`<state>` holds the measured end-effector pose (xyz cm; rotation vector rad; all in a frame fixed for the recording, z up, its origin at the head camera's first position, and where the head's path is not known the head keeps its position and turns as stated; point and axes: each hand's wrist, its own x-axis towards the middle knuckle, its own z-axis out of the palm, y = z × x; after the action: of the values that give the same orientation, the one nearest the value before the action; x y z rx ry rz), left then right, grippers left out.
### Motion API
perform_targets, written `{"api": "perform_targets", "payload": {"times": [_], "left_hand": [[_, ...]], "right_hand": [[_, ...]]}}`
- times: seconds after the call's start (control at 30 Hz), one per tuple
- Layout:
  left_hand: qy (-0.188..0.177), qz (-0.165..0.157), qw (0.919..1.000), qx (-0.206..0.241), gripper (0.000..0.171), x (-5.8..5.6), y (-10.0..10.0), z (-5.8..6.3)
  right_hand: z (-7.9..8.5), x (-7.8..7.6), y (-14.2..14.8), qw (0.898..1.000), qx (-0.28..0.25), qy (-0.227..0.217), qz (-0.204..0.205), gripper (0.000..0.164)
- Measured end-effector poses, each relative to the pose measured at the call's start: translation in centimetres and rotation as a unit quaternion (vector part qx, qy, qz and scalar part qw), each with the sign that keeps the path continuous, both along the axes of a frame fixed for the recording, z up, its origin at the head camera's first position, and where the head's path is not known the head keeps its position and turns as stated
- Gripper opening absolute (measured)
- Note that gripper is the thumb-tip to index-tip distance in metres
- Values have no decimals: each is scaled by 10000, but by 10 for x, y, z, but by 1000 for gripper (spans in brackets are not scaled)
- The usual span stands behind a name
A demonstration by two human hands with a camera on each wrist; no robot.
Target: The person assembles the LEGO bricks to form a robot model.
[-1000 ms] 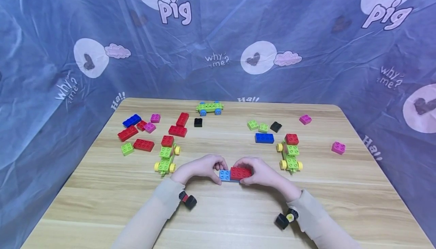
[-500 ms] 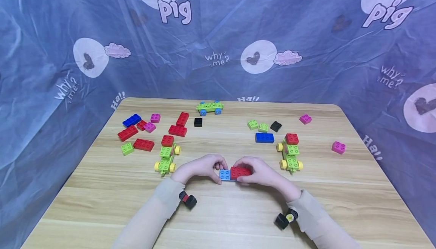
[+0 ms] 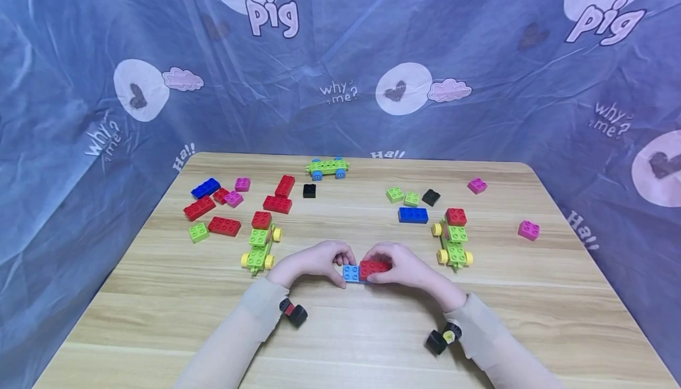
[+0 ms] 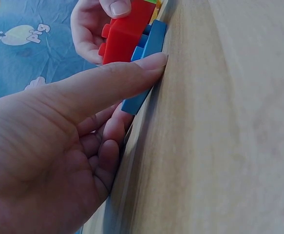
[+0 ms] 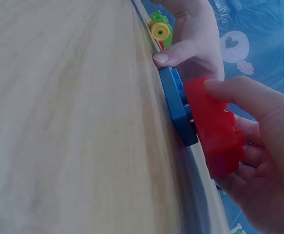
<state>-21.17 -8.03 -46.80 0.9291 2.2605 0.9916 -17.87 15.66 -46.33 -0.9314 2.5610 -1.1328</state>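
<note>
At the middle of the table, my left hand [image 3: 316, 261] pinches the left end of a light blue building plate [image 3: 350, 273] between thumb and fingers. My right hand [image 3: 404, 268] grips a red building brick [image 3: 375, 268] over the plate's right part. Two rows of blue studs show to the left of the brick. In the right wrist view, the red brick [image 5: 207, 126] sits tilted over the blue plate [image 5: 178, 109], with studs visible in the gap, and it reaches past the plate's near end. The left wrist view shows the left thumb pressed along the plate's side [image 4: 154, 44].
Two green wheeled cars with red bricks stand left [image 3: 259, 247] and right [image 3: 454, 247] of the hands. A green chassis with blue wheels [image 3: 328, 168] is at the back. Loose red, blue, pink, green and black bricks lie around, such as a blue brick [image 3: 412, 215].
My right hand has shifted slightly left, and its thumb has moved left along the red brick's front. The left hand and the blue plate stay in place.
</note>
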Motion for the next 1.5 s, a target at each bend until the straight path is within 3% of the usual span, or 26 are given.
{"api": "perform_targets", "payload": {"times": [0.87,1.23,1.5], "left_hand": [[-14,66,10000,-67,41,2,2,0],[-16,36,10000,-49,41,3,1,1],[-13,28,10000,-55,39,4,1,3]], "right_hand": [[3,-4,1,9997,-53,-60,217,30],[7,-3,-1,9992,-63,-363,171,29],[4,-4,0,9992,-63,-343,184,30]]}}
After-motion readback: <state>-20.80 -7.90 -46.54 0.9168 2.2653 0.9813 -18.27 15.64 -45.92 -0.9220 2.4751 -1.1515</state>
